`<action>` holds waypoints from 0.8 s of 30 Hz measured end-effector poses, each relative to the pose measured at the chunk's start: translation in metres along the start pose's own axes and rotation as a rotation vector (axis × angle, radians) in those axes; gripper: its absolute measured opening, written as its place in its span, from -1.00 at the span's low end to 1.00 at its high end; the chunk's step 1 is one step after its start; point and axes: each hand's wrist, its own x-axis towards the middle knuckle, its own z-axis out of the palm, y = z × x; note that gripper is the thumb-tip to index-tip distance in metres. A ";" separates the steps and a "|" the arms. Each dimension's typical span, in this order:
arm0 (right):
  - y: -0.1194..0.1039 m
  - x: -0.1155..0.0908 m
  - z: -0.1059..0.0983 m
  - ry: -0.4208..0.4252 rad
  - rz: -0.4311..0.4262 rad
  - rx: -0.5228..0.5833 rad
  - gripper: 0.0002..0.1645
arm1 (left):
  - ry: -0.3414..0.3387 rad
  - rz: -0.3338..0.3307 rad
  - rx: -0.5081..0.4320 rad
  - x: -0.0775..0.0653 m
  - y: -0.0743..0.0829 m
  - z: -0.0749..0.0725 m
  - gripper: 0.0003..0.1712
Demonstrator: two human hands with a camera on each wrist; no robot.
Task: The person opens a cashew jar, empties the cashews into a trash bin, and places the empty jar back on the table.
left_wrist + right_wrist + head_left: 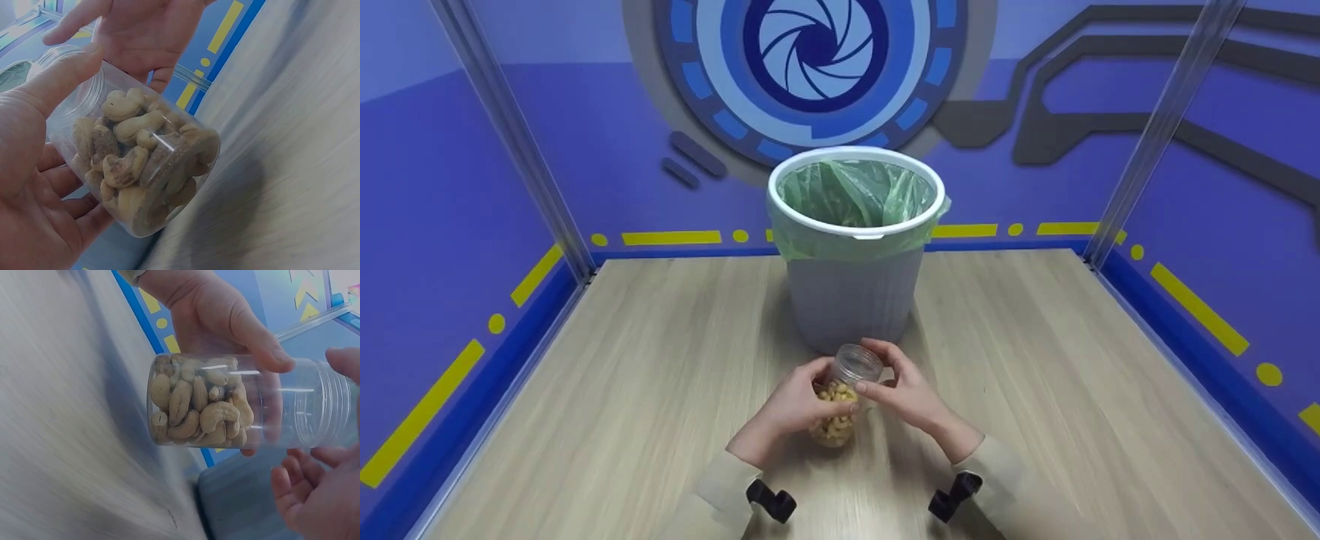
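Note:
A clear plastic jar (834, 421) is partly filled with cashew nuts (132, 135) and leans over in my left hand (802, 397). The left thumb lies along the jar's side near the neck, with the fingers round the far side. My right hand (911, 394) is spread about the ribbed neck (323, 405), its thumb at one side and its fingertips at the other. In the right wrist view, the right fingers (298, 481) are loosely bent beside the neck. I cannot tell whether a clear lid covers the mouth.
Just beyond the hands stands a grey waste bin (851, 300) with a white rim (855, 154) and a green bag liner (810, 244). It stands on a light wood-grain table (660, 375). Blue printed panels (562, 150) enclose the back and sides.

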 end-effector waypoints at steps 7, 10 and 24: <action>-0.002 0.001 0.001 0.067 0.038 -0.049 -0.32 | -0.006 0.014 -0.014 0.001 -0.002 0.001 -0.20; -0.002 0.001 0.000 0.042 0.027 -0.045 -0.32 | -0.007 0.010 -0.020 0.001 -0.003 0.001 -0.21; 0.000 -0.001 -0.001 -0.049 -0.044 0.028 -0.20 | -0.007 0.006 -0.027 0.001 -0.002 0.001 -0.22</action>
